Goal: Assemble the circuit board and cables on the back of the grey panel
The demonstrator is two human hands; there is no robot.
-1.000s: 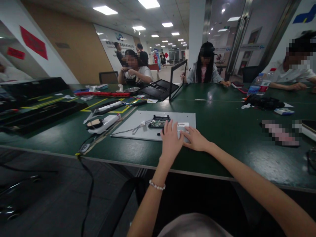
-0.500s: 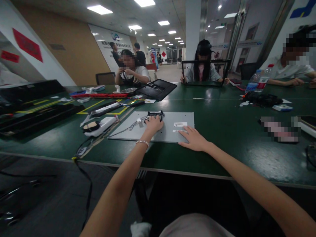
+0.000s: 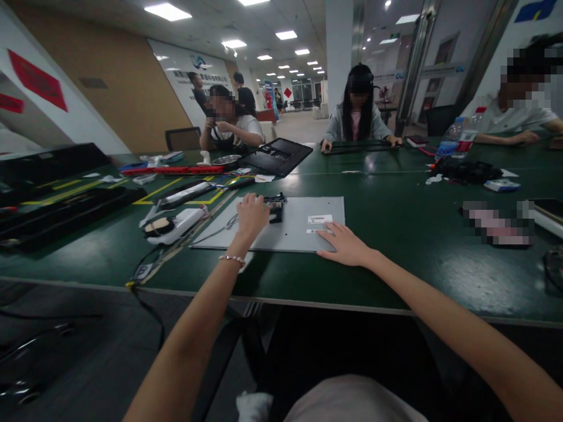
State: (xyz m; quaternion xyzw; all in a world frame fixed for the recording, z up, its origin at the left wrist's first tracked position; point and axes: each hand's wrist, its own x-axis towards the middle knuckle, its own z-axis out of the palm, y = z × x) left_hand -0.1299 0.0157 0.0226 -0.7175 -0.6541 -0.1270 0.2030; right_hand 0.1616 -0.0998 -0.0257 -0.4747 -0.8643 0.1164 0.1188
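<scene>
A flat grey panel [image 3: 303, 240] with white labels lies on the green table. On its far part sits a small black bracket-like part with a circuit board [image 3: 277, 206]. My left hand [image 3: 253, 215], wearing a beaded bracelet, is at the left side of that part, over the thin grey cable [image 3: 232, 221]. Its fingers are bent downward and closed; their tips and whatever they hold are hidden. My right hand [image 3: 347, 243] rests at the panel's right near corner, fingers spread beside the labels and holding nothing.
A white device with a tan pad [image 3: 176, 225] stands left of the panel. Beyond lies a black plastic cover [image 3: 281, 157]. A person opposite holds a black frame [image 3: 363, 147] low at the table. Bottles [image 3: 451, 139] and a phone-like pink object [image 3: 497, 224] are at right.
My left hand has moved left off the black part, uncovering its board, to where the cable's white connector was. My right hand stays put. The person opposite has lowered the black frame.
</scene>
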